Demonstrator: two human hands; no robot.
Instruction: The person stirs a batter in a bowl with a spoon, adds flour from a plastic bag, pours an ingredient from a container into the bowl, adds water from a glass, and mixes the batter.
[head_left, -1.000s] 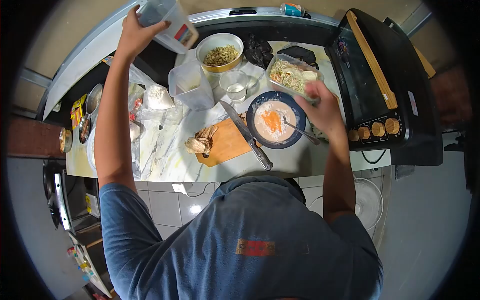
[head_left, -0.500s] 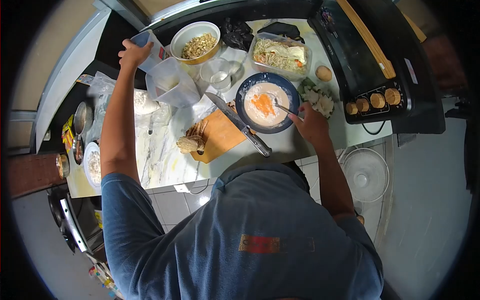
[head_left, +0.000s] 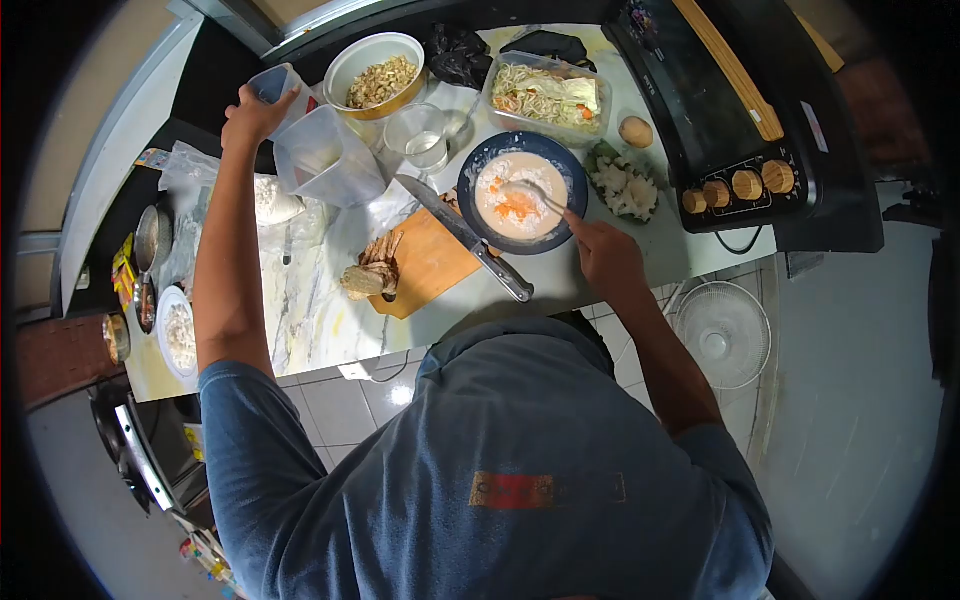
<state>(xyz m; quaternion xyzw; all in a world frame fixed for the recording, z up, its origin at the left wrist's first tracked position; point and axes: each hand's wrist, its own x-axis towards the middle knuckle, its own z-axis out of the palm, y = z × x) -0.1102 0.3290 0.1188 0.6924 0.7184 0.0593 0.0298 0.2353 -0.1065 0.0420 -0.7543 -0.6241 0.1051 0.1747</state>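
My right hand [head_left: 607, 258] is closed on the handle of a metal spoon [head_left: 551, 204], whose head dips into a dark blue bowl [head_left: 577, 178]. Pale batter [head_left: 500, 222] with an orange patch of powder fills the bowl. Far to the left, my left hand [head_left: 256, 116] has its fingers wrapped over the rim of a clear plastic container [head_left: 272, 82]. A second translucent container [head_left: 330, 165] stands beside it. Between the hands, a large knife [head_left: 466, 235] lies across the edge of an orange cutting board [head_left: 436, 268], which bears brown sliced pieces [head_left: 372, 268].
At the back stand a pot [head_left: 417, 84] of chopped food, a clear cup [head_left: 418, 138] and a plastic box [head_left: 552, 130] of shredded vegetables. An egg [head_left: 635, 131] and white pieces on a leaf [head_left: 625, 185] lie right of the bowl, before a black appliance [head_left: 745, 225].
The spoon has moved within the batter, and the orange powder is more mixed in and smaller. My right hand has shifted slightly down. My left hand keeps its hold on the container.
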